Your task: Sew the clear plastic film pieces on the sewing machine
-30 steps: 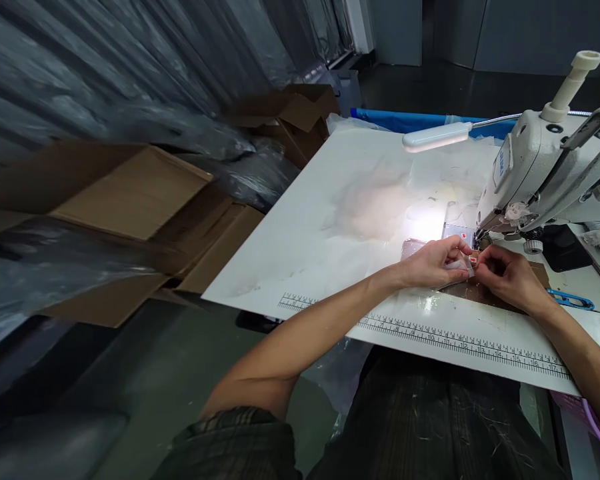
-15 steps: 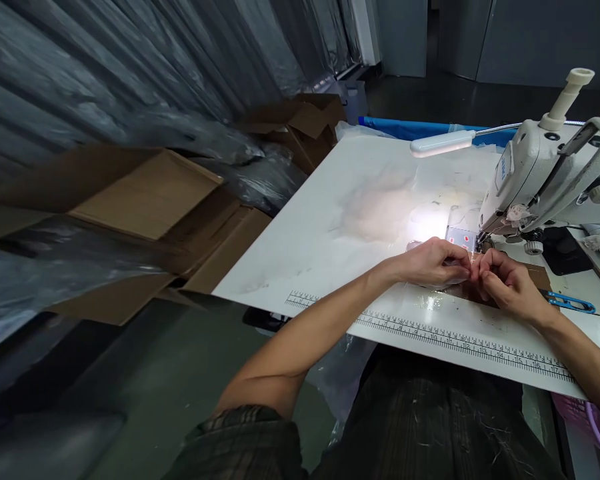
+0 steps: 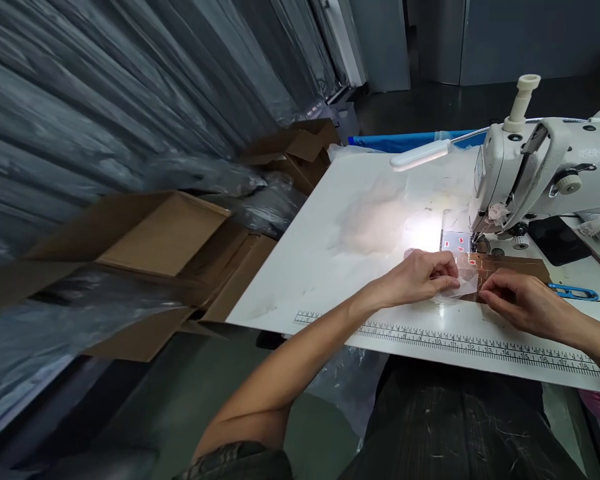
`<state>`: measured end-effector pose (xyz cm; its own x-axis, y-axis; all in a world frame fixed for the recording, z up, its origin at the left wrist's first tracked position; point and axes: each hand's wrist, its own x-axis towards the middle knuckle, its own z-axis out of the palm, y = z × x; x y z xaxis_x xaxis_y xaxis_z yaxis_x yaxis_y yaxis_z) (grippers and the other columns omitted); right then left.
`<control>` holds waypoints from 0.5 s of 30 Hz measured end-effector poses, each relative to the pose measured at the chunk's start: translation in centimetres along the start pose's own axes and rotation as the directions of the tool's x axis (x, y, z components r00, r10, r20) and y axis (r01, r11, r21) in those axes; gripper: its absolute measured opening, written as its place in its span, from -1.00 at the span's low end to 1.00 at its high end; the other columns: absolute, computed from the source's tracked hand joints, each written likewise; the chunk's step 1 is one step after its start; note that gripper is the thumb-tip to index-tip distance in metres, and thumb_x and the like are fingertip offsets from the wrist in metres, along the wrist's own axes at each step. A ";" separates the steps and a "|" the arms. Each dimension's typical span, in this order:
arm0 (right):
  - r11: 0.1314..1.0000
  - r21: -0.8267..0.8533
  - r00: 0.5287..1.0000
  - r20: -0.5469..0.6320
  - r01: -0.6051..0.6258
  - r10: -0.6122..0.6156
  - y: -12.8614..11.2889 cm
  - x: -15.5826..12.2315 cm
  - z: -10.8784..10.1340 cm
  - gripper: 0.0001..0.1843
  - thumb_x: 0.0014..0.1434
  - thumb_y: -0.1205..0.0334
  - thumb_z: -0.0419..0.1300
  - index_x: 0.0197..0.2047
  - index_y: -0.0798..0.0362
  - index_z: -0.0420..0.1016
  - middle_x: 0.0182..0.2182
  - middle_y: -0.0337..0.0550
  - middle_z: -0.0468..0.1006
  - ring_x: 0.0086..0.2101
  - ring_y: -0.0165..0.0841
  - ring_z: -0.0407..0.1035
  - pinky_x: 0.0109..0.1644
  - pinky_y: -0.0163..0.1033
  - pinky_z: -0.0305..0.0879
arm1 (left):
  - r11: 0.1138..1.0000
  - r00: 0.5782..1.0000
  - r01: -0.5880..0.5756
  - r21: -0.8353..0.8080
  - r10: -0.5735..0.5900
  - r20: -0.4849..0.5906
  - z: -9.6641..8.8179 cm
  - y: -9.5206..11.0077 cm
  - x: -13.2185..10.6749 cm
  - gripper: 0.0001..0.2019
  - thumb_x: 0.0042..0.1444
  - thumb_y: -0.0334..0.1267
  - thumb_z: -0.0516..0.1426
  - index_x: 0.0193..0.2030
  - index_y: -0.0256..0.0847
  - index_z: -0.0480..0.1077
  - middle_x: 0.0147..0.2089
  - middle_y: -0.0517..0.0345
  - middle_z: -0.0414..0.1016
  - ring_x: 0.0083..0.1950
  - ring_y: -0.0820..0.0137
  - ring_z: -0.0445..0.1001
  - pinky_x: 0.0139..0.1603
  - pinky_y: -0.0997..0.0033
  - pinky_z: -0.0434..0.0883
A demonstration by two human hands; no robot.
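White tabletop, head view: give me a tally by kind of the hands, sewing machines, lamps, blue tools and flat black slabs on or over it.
Hands, the left hand and the right hand: 2
Sewing machine: 1
Lamp: 1
Blue tool: 1
Flat black slab: 1
Total: 6

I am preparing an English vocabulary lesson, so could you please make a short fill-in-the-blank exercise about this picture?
1. The left hand pinches clear film; the small spots nearby are ____ in colour.
2. The small tool beside the right hand is ____ in colour.
3. The table is ____ in colour.
4. The open boxes are made of ____.

Missing words: red; blue; white; cardboard.
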<state>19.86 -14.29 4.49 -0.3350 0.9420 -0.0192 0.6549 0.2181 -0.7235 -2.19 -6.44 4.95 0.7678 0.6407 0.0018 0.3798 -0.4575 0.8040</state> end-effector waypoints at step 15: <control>0.994 0.104 0.994 -0.110 0.014 -0.002 0.9 -0.5 0.1 -0.61 0.33 -0.10 -0.01 -0.35 0.00 0.36 -0.56 -0.23 0.41 -0.55 -0.40 0.24 -0.47 -0.27 0.15 | 0.990 0.940 -0.138 0.028 0.140 -0.311 0.4 0.6 -2.8 -0.86 0.15 -0.25 0.27 -0.39 -0.22 0.49 -0.19 0.07 0.61 -0.13 0.37 0.56 -0.14 0.38 0.54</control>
<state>20.57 -14.57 3.76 -0.2596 0.9639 0.0586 0.5761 0.2033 -0.7917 -3.96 -8.77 5.21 0.6148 0.7298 0.2989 0.2845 -0.5587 0.7791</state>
